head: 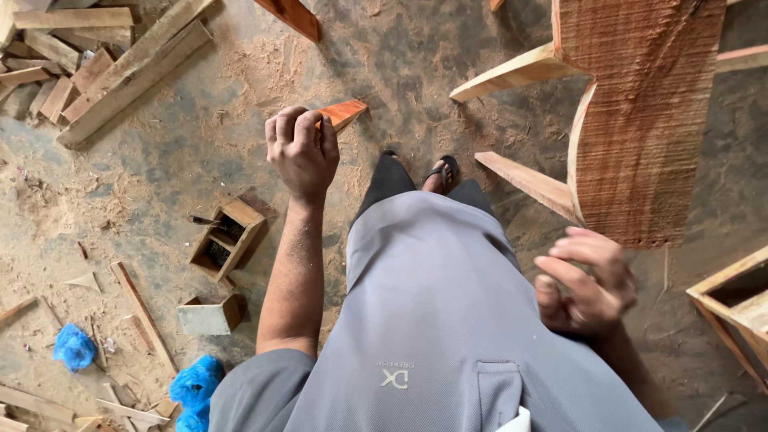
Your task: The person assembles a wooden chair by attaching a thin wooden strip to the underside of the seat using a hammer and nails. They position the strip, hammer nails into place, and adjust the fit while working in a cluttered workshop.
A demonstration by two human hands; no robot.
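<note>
Grey shirt fabric [448, 320] is filling the lower frame, nearest the lens. Left hand [302, 152] is gripping a reddish wood wedge [342, 114], fingers [308, 128] curled tight around its near end, held above the sawdust floor [200, 152]. Right hand [588, 280] is hanging empty and blurred, fingers loosely bent, just beside a rough-sawn plank [640, 120] on a pale frame. Judging by this, the piece is picked up but not placed anywhere. Small open boxes [228, 238] and offcuts are crowding the left; ground ahead of the feet is offering room.
</note>
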